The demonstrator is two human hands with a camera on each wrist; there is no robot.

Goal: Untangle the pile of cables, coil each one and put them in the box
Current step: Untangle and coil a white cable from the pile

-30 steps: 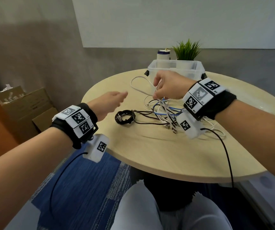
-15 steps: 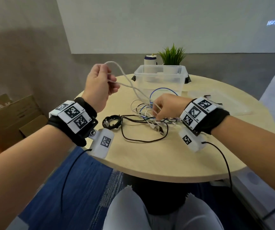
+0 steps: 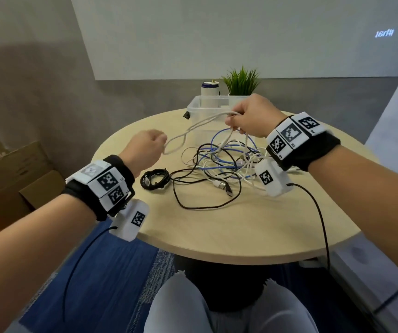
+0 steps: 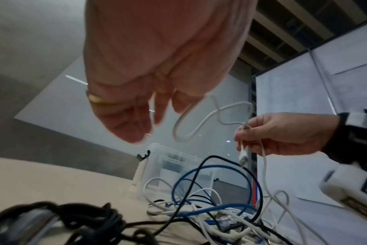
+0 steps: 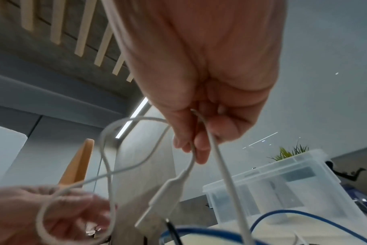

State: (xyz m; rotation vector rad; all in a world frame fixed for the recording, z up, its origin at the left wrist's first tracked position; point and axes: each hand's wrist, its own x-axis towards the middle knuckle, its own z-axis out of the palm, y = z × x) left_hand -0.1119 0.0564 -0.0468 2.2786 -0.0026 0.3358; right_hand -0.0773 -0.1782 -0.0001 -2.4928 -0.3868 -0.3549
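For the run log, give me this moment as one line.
left hand: holds white cable loop | right hand: grips same cable | pile: tangled | box: empty

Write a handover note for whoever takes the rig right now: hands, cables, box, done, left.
Left hand: holds a loop of the white cable.
Right hand: pinches the same white cable near its plug end; the plug hangs below the fingers.
Tangled pile of white, blue and black cables lies on the table, in front of the clear box.
Done: one black cable lies coiled left of the pile, not boxed.
Left: free and coil the white cable, untangle and coil the rest, put all in the box; no cable visible in it.
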